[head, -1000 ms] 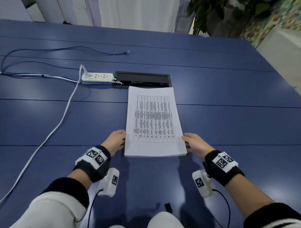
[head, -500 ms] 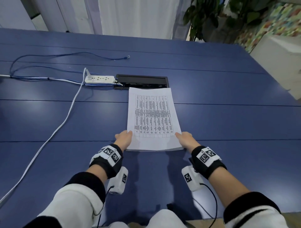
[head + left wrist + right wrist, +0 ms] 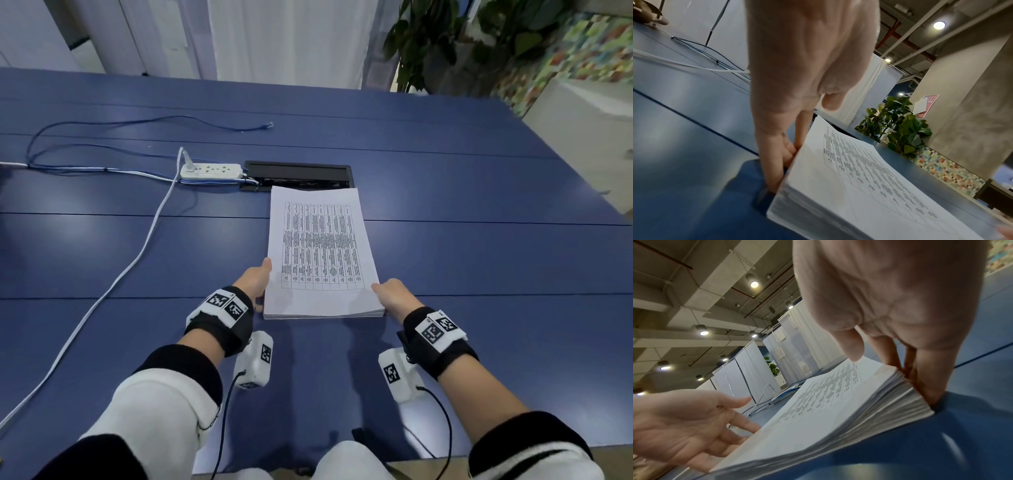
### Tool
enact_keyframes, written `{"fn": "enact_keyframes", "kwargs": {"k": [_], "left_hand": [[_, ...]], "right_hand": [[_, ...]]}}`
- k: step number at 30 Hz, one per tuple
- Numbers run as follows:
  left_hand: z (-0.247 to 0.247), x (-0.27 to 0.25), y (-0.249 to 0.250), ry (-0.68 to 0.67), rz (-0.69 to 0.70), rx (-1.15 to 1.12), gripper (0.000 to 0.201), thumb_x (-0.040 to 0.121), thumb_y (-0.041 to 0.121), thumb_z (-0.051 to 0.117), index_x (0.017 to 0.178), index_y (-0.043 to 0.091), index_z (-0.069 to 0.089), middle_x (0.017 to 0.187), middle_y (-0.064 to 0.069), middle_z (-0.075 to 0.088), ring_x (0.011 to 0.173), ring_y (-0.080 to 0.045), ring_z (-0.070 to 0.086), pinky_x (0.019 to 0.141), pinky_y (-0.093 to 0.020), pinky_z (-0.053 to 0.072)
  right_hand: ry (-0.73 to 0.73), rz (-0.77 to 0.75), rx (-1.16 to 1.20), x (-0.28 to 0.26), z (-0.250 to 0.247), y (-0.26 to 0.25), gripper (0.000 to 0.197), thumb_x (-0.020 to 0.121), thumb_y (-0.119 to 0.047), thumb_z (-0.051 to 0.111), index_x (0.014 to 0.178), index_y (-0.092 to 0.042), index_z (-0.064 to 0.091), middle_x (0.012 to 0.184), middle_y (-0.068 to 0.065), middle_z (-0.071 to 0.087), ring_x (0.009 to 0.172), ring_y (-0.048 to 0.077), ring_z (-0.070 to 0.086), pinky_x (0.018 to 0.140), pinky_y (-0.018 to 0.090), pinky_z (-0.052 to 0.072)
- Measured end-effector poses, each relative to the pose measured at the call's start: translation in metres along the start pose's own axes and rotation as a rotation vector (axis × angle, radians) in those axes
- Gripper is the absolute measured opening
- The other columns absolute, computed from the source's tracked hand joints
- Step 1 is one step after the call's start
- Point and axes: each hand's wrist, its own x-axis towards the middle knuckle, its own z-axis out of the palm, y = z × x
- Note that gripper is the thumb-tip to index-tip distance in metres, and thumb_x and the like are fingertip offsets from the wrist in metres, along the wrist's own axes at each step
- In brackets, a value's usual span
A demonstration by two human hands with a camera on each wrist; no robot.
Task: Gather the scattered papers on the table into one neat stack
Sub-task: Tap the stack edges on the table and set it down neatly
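Worktop (image 3: 445,260), blue and planked, fills most of the head view; a black cable hatch (image 3: 298,170) sits above centre, with a white power strip (image 3: 210,170) and its white cord (image 3: 144,246) to the left of it. The paper stack (image 3: 322,253) lies in the middle of the frame, its far edge just at the hatch, its near corners between the two hands. It looks already gathered and square, so the step in hand seems to be the final truing of the edges.

The left hand (image 3: 255,279) stands against the stack's left edge: in the left wrist view its fingers (image 3: 774,162) are straight and close together, tips down on the worktop, pressing the side of the sheets. The right hand (image 3: 394,294) mirrors it at the lower right corner, fingers (image 3: 925,382) straight and together against the paper's edge, thumb hanging just above the top sheet.

Next, a light inward squeeze and a tap on the near edge should finish it.

Compared with half a second ago, the stack sits slightly nearer the hatch and both hands have slid a little further up its sides.
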Motion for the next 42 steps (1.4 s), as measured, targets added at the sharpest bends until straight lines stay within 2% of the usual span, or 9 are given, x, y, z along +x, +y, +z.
{"fn": "enact_keyframes", "kwargs": {"k": [3, 7, 11, 17, 19, 25, 35, 38, 42], "left_hand": [[-0.003, 0.001, 0.000, -0.018, -0.020, -0.004, 0.052, 0.093, 0.053, 0.025, 0.101, 0.011, 0.054, 0.096, -0.009, 0.056, 0.091, -0.024, 0.052, 0.080, -0.039, 0.043], [-0.001, -0.001, 0.005, -0.059, -0.041, -0.016, 0.053, 0.093, 0.056, 0.023, 0.106, 0.015, 0.053, 0.102, -0.007, 0.058, 0.092, -0.023, 0.054, 0.078, -0.040, 0.045], [0.001, -0.002, 0.012, -0.076, -0.066, 0.003, 0.059, 0.091, 0.061, 0.021, 0.119, 0.017, 0.050, 0.113, -0.009, 0.061, 0.105, -0.028, 0.056, 0.085, -0.047, 0.045], [0.004, -0.002, 0.014, -0.077, -0.042, -0.019, 0.055, 0.094, 0.057, 0.021, 0.116, 0.015, 0.049, 0.086, -0.003, 0.058, 0.060, -0.017, 0.059, 0.047, -0.025, 0.050], [0.003, -0.001, 0.015, -0.072, -0.046, 0.004, 0.060, 0.093, 0.059, 0.020, 0.121, 0.015, 0.049, 0.084, -0.002, 0.055, 0.060, -0.016, 0.050, 0.055, -0.028, 0.045], [0.001, -0.004, 0.016, -0.052, -0.062, -0.033, 0.054, 0.094, 0.056, 0.024, 0.110, 0.013, 0.053, 0.081, -0.001, 0.055, 0.070, -0.013, 0.050, 0.040, -0.026, 0.047], [-0.005, -0.011, 0.019, -0.071, -0.106, -0.083, 0.061, 0.093, 0.058, 0.024, 0.119, 0.010, 0.052, 0.097, -0.004, 0.061, 0.083, -0.015, 0.055, 0.054, -0.039, 0.046], [-0.007, -0.013, 0.019, -0.071, -0.109, -0.086, 0.063, 0.093, 0.058, 0.025, 0.125, 0.010, 0.049, 0.110, -0.006, 0.058, 0.098, -0.020, 0.052, 0.057, -0.042, 0.046], [-0.007, -0.014, 0.020, -0.076, -0.119, -0.101, 0.064, 0.092, 0.059, 0.026, 0.126, 0.010, 0.048, 0.119, -0.008, 0.057, 0.104, -0.022, 0.051, 0.059, -0.042, 0.046]], "right_hand": [[-0.012, 0.010, 0.039, 0.000, 0.000, 0.003, 0.022, 0.094, -0.015, 0.041, 0.102, 0.003, 0.051, 0.100, 0.014, 0.055, 0.088, 0.025, 0.050, 0.069, 0.028, 0.037], [-0.027, 0.020, 0.151, 0.002, 0.003, 0.003, 0.037, 0.091, -0.019, 0.046, 0.116, 0.009, 0.049, 0.112, 0.016, 0.060, 0.104, 0.030, 0.057, 0.090, 0.038, 0.045], [0.020, -0.005, 0.136, -0.001, 0.002, 0.000, 0.019, 0.093, -0.016, 0.043, 0.097, 0.001, 0.048, 0.092, 0.010, 0.050, 0.086, 0.024, 0.048, 0.068, 0.030, 0.037], [0.093, -0.015, 0.160, 0.006, 0.001, 0.008, 0.028, 0.086, -0.004, 0.041, 0.061, -0.011, 0.034, 0.063, 0.003, 0.035, 0.058, 0.017, 0.033, 0.051, 0.029, 0.025], [0.111, 0.005, 0.151, 0.008, -0.001, 0.009, 0.031, 0.084, 0.000, 0.043, 0.058, -0.011, 0.032, 0.058, 0.003, 0.034, 0.054, 0.018, 0.030, 0.049, 0.029, 0.025], [0.087, 0.035, 0.262, 0.019, -0.008, 0.011, 0.033, 0.074, 0.007, 0.043, 0.053, -0.013, 0.028, 0.048, -0.001, 0.028, 0.058, 0.018, 0.022, 0.056, 0.033, 0.027], [0.132, -0.042, -0.016, 0.025, -0.005, 0.013, 0.037, 0.082, 0.001, 0.042, 0.054, -0.013, 0.023, 0.055, 0.004, 0.034, 0.073, 0.020, 0.037, 0.042, 0.024, 0.023], [0.094, -0.033, 0.090, 0.025, -0.008, 0.015, 0.025, 0.087, -0.004, 0.045, 0.065, -0.006, 0.034, 0.085, 0.012, 0.055, 0.080, 0.021, 0.050, 0.068, 0.031, 0.049], [0.078, -0.038, 0.161, 0.022, -0.012, 0.014, 0.012, 0.088, -0.004, 0.047, 0.079, -0.010, 0.050, 0.090, 0.007, 0.057, 0.080, 0.019, 0.054, 0.073, 0.037, 0.051]]}}
